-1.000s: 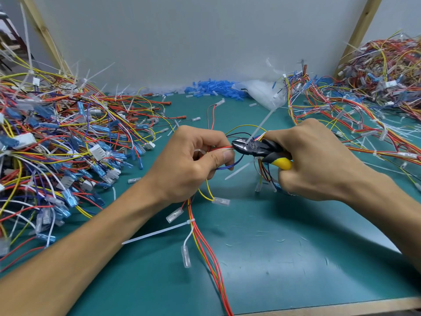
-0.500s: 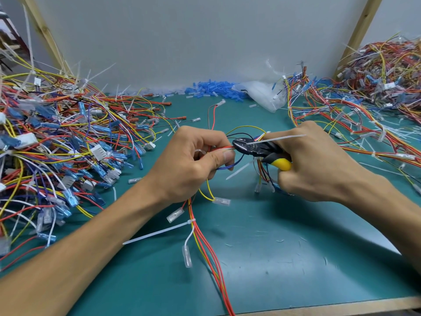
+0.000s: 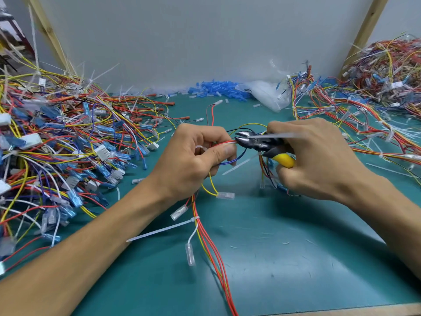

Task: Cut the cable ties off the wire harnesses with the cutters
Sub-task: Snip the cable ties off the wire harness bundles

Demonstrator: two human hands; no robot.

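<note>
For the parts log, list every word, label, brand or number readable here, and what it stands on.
No text is readable.
cutters: any mark on the head is blurred.
left-pile tag: too small to read.
right-pile tag: too small to read.
wire harness: no print visible.

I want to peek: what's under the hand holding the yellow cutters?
Under the right hand dangle thin coloured wires, above the green mat. The hand hides much of the yellow-handled cutters.
</note>
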